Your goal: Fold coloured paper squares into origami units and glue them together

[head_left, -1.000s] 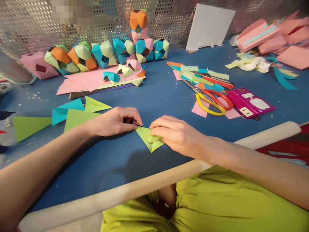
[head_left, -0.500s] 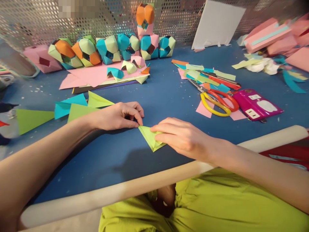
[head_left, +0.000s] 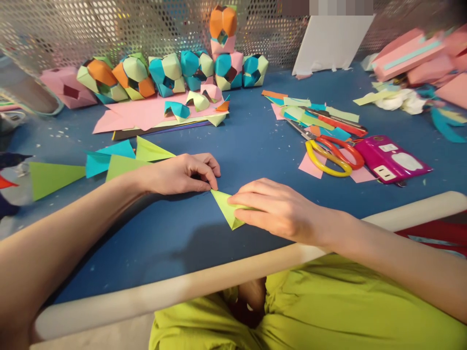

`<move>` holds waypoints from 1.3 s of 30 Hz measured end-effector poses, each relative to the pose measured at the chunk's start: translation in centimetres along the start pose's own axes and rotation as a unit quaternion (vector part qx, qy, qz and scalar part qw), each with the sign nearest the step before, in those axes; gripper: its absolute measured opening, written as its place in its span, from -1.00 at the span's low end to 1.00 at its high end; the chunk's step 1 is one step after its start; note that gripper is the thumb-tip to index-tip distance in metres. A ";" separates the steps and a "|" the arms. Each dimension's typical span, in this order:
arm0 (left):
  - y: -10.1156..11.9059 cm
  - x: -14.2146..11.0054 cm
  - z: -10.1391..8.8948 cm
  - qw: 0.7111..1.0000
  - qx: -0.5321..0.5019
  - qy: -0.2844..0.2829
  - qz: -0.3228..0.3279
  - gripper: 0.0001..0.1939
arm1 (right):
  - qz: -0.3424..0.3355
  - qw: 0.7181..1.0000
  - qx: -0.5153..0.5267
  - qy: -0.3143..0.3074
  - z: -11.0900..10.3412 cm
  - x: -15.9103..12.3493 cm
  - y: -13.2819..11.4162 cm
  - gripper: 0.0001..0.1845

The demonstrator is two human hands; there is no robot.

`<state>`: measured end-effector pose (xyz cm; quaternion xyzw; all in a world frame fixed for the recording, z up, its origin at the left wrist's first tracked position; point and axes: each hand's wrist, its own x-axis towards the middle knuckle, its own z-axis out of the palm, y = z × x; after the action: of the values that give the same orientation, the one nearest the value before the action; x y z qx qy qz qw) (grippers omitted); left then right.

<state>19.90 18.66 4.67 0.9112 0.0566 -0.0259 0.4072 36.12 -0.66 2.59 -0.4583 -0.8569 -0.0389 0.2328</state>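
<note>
A light green folded paper triangle (head_left: pixel 226 209) lies on the blue table, its point toward me. My left hand (head_left: pixel 182 174) pinches its upper left corner between thumb and forefinger. My right hand (head_left: pixel 275 206) lies over its right part, fingers together and pressing down on the paper, so that side is hidden. Beyond my left forearm, partly covered by it, is a green paper piece (head_left: pixel 124 165). Beside it are a folded blue paper (head_left: pixel 100 163), a light green folded paper (head_left: pixel 151 149) and a green triangle (head_left: pixel 54 177).
Scissors (head_left: pixel 328 165) with yellow and red handles, a red cutter (head_left: pixel 341 124) and a purple case (head_left: pixel 394 160) lie right among paper scraps. Several folded paper balls (head_left: pixel 166 73) line the perforated back panel (head_left: pixel 160 29). A whitish tube-like edge (head_left: pixel 182 287) borders the table.
The paper's loose upper flap now lies flat along the fold under my right fingers. My left hand keeps its pinch on the corner. The whole view has shifted slightly.
</note>
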 end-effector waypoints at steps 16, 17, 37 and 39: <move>0.2 0.1 -0.1 0.999 0.037 -0.009 -0.002 -0.83 | -0.067 0.994 -0.086 0.004 0.0 -0.3 0.4 -0.66; 0.3 0.1 -0.1 0.999 0.041 -0.009 0.000 -0.83 | -0.071 0.994 -0.088 0.007 0.0 -0.2 0.4 -0.66; 4.0 -0.5 3.6 0.991 0.124 0.008 0.042 -0.78 | -0.059 0.994 -0.089 -0.016 0.0 0.1 0.2 -0.60; 4.0 -0.5 3.6 0.991 0.127 0.005 0.040 -0.77 | -0.057 0.994 -0.088 -0.022 0.0 0.1 0.2 -0.60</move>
<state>19.94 13.27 5.27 0.9573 0.0180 -0.0120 0.2882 36.24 -0.46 2.59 -0.4280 -0.8799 -0.1174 0.1698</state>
